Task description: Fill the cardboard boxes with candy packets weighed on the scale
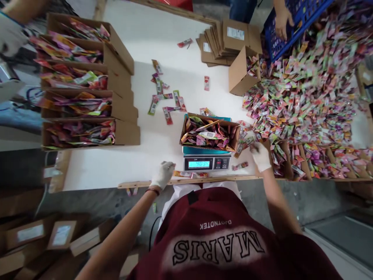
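Note:
A cardboard box full of colourful sachets stands on a digital scale near the table's front edge. My left hand, in a white glove, rests curled on the table left of the scale, touching a few loose sachets. My right hand, also gloved, is closed around some sachets just right of the box. A huge heap of sachets covers the table's right side.
Several filled boxes line the table's left. Flattened cartons and an open box lie at the back. Another person's hand grips a blue crate. More filled boxes sit at right front.

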Motion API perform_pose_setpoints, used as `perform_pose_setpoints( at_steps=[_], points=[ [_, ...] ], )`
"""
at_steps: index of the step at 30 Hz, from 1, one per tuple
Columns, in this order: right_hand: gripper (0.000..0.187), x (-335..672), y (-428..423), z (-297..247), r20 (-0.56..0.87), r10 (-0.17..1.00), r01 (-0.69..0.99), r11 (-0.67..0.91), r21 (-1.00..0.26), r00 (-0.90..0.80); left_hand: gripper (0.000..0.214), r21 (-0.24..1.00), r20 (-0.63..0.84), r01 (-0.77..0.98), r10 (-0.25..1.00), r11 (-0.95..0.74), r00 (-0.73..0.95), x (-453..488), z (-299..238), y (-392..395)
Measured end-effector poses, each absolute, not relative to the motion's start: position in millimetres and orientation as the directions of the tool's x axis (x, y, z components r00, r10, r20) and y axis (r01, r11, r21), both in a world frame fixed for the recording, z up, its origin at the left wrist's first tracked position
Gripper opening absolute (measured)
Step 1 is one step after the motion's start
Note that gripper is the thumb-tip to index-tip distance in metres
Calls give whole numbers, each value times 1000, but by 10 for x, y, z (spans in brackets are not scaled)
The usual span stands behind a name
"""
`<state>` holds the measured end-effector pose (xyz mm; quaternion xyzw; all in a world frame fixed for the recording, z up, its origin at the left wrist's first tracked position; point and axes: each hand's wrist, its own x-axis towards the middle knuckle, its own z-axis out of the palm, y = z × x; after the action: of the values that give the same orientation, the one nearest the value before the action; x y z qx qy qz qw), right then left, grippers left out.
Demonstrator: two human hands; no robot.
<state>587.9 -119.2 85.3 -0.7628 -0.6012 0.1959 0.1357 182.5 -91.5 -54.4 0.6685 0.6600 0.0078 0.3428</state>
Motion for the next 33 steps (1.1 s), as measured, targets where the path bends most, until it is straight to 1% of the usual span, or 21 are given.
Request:
perform_pose_setpoints(
  at_steps=[1,2,4,5,6,8,10,12,15,17,18,20,21,22,23,24,26,28,30,32,33],
  points=[
    [31,5844,-1127,963,-42,981,863,-189,-468,192,25,481,-383,870,918,105,101,1771,-397,-826],
    [31,5773,-1050,1081,63,988,864,-91,-495,140,31,502,-303,860,950,94,73,1731,-225,-723],
    [29,5528,-862,1321,235,968,838,196,-510,-84,37,562,-88,827,996,29,25,1719,171,-501],
    [29,5373,-752,1426,259,939,806,330,-492,-226,36,622,93,780,996,-64,8,1753,382,-395],
    [31,5213,-637,1512,242,907,781,420,-463,-344,35,658,251,734,968,-169,-1,1811,590,-302],
    [34,4933,-413,1608,161,861,775,505,-379,-482,33,660,440,668,898,-344,28,1977,960,-165],
    [35,4763,-237,1590,62,860,815,501,-293,-506,30,636,525,607,844,-476,111,2165,1222,-91],
    [33,4703,-131,1469,-56,887,871,435,-228,-458,28,620,547,533,804,-575,231,2336,1348,-57],
    [25,4695,-74,1195,-342,880,939,268,-214,-329,28,620,455,463,771,-634,445,2558,1332,-57],
    [18,4668,-56,1048,-472,826,945,208,-254,-308,33,590,283,515,756,-622,590,2705,1264,-93],
    [16,4646,-44,1009,-490,807,936,209,-284,-329,39,543,150,573,742,-614,653,2781,1230,-119],
    [15,4607,-17,1014,-458,794,904,258,-340,-399,51,404,-146,684,695,-607,704,2931,1172,-170],
    [16,4603,-8,1056,-438,789,888,284,-361,-430,47,335,-265,717,669,-611,694,2995,1148,-187],
    [17,4616,-6,1117,-421,784,875,309,-374,-457,36,301,-323,727,651,-617,687,3044,1128,-196],
    [18,4647,-15,1193,-400,778,858,332,-393,-484,28,282,-357,729,637,-624,683,3068,1114,-200],
    [20,4696,-35,1277,-369,773,832,348,-431,-515,26,280,-364,724,628,-630,688,3060,1106,-204],
    [27,4818,-100,1439,-273,772,740,345,-577,-573,31,294,-357,704,609,-647,709,2923,1101,-235],
    [29,4928,-162,1533,-154,811,602,276,-749,-564,31,303,-365,689,588,-658,722,2602,1094,-312],
    [30,5007,-152,1497,-94,885,493,163,-855,-456,36,298,-412,710,585,-638,699,2109,1078,-429],
    [31,5082,-15,1331,-85,949,457,67,-887,-304,46,283,-417,781,662,-557,623,1511,1089,-571],
    [32,5129,107,1223,-82,972,476,34,-879,-221,46,278,-413,817,705,-505,576,1202,1121,-649]
  ],
)
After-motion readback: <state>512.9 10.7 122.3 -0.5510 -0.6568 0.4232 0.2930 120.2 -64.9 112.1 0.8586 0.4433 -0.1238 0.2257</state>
